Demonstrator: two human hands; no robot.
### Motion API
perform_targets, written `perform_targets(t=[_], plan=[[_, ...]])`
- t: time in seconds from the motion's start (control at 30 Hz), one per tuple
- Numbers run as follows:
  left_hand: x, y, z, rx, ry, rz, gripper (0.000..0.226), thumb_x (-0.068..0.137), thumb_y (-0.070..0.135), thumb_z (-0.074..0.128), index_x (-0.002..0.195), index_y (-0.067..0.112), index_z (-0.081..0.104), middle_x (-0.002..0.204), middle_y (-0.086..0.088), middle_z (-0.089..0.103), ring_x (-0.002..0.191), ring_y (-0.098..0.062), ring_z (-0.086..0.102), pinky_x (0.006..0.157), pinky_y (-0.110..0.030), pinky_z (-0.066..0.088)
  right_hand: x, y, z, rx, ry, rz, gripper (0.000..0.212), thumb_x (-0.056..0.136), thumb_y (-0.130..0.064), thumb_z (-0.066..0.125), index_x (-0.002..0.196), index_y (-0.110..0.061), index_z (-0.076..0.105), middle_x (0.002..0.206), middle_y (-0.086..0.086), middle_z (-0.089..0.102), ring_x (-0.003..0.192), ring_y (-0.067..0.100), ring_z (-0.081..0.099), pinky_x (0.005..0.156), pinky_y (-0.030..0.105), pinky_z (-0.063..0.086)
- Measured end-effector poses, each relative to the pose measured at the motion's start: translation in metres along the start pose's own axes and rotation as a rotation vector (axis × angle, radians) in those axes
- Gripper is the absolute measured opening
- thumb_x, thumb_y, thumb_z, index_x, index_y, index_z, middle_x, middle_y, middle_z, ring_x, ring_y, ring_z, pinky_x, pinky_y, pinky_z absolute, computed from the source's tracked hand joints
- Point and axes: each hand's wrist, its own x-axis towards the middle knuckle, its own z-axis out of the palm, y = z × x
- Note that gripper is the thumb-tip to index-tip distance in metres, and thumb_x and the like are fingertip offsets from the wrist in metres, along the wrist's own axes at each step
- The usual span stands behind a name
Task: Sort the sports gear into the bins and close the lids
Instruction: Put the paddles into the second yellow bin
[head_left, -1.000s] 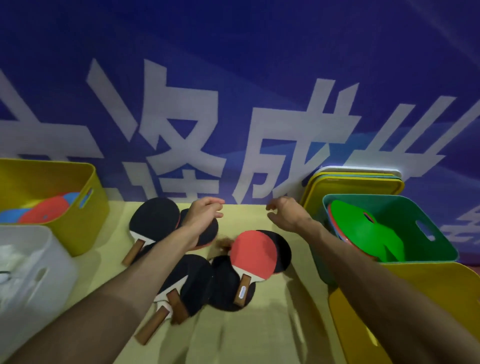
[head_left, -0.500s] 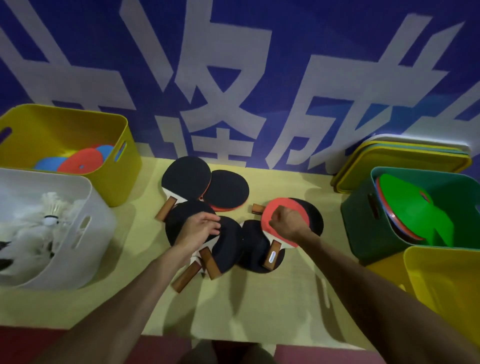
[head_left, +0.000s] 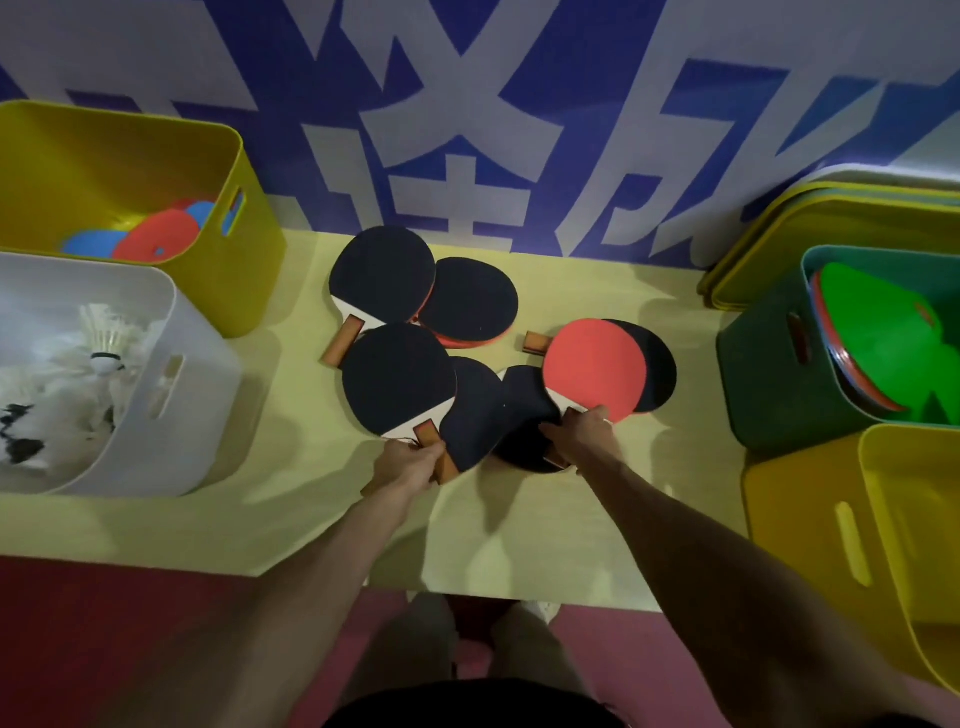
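The left hand (head_left: 410, 462) and right hand (head_left: 584, 434) have dropped onto handles, fingers (head_left: 430, 456) curled round a black paddle (head_left: 397, 379) and the red paddle (head_left: 595, 366), ready for binning.

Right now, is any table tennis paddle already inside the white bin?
No, the white bin shows only feathered shuttlecocks, while the paddles lie on the table.

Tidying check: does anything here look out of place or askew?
The paddles lie in a messy overlapping heap on the table, outside any bin. The lids sit stacked behind the green bin, none fitted.
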Motion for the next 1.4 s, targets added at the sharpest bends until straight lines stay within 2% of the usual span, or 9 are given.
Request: perform_targets(t=[0.27,0.37,0.53,0.6,0.73,0.83,1.07,1.27,1.4], plan=[[-0.009,0.013,0.034,-0.099,0.022,-0.029,0.025,0.084,0.029,0.065,0.073,0.008,0.059,0.069,-0.010,0.064,0.056,-0.023,0.060,0.072,-0.038,0.057,0.000,0.017,-0.001,0.185,0.043,0.092,0.070,0.069,-0.018,0.075,0.125,0.000,0.037,0.108,0.014,0.060,0.097,0.034,0.064,0.080,0.047,0.057],[-0.014,0.030,0.035,-0.319,0.023,-0.062,0.020,0.084,0.024,0.066,0.077,0.008,0.057,0.077,-0.009,0.064,0.061,-0.019,0.060,0.071,-0.032,0.057,0.004,0.023,-0.013,0.268,0.008,0.114,0.057,0.061,-0.018,0.083,0.107,-0.001,0.055,0.100,0.013,0.064,0.091,0.030,0.067,0.076,0.046,0.059],[-0.017,0.045,0.022,-0.620,-0.047,-0.107,0.023,0.080,0.005,0.072,0.098,-0.005,0.061,0.104,-0.022,0.065,0.081,-0.028,0.065,0.066,-0.031,0.059,-0.010,0.009,-0.035,0.331,-0.065,0.161,0.044,0.068,-0.017,0.085,0.096,-0.006,0.053,0.102,0.013,0.063,0.094,0.029,0.066,0.078,0.041,0.059],[-0.021,0.048,0.017,-0.681,-0.125,-0.117,0.029,0.079,0.004,0.073,0.104,-0.008,0.061,0.103,-0.022,0.065,0.085,-0.029,0.066,0.075,-0.035,0.058,-0.013,0.001,-0.044,0.344,-0.073,0.150,0.048,0.068,-0.017,0.086,0.098,-0.004,0.050,0.101,0.013,0.062,0.092,0.028,0.065,0.073,0.038,0.059],[-0.025,0.059,0.011,-0.736,-0.232,-0.136,0.014,0.080,0.005,0.072,0.084,0.004,0.059,0.093,-0.014,0.068,0.076,-0.022,0.066,0.102,-0.047,0.044,-0.021,-0.012,-0.062,0.199,0.022,0.050,0.049,0.070,-0.021,0.084,0.101,-0.002,0.052,0.099,0.012,0.060,0.089,0.028,0.062,0.061,0.038,0.057],[-0.027,0.060,0.007,-0.754,-0.251,-0.125,0.014,0.081,0.003,0.071,0.082,0.002,0.057,0.093,-0.016,0.067,0.076,-0.023,0.066,0.092,-0.039,0.052,-0.030,-0.022,-0.074,0.010,0.100,-0.047,0.038,0.075,-0.029,0.079,0.093,-0.006,0.054,0.090,0.009,0.059,0.079,0.023,0.059,0.049,0.025,0.042],[-0.034,0.057,0.013,-0.730,-0.308,-0.087,0.017,0.079,-0.002,0.071,0.086,0.003,0.057,0.089,-0.017,0.065,0.080,-0.028,0.066,0.065,-0.037,0.059,-0.044,-0.032,-0.096,-0.069,0.177,-0.161,0.029,0.086,-0.033,0.064,0.092,-0.005,0.067,0.080,0.007,0.065,0.067,0.020,0.061,0.045,0.023,0.038],[-0.061,0.062,0.030,-0.622,-0.357,0.003,0.012,0.078,0.001,0.072,0.085,0.003,0.063,0.094,-0.017,0.067,0.083,-0.028,0.066,0.081,-0.042,0.057,-0.041,-0.032,-0.128,-0.184,0.158,-0.214,0.017,0.083,-0.022,0.068,0.097,-0.012,0.067,0.085,0.004,0.066,0.076,0.020,0.063,0.063,0.029,0.053],[-0.079,0.073,0.045,-0.566,-0.316,0.078,0.008,0.080,0.004,0.072,0.087,0.003,0.067,0.094,-0.017,0.069,0.089,-0.028,0.067,0.076,-0.036,0.057,-0.043,-0.026,-0.160,-0.196,0.221,-0.324,0.011,0.085,-0.018,0.064,0.094,-0.012,0.068,0.078,0.004,0.064,0.069,0.018,0.060,0.053,0.025,0.046]])
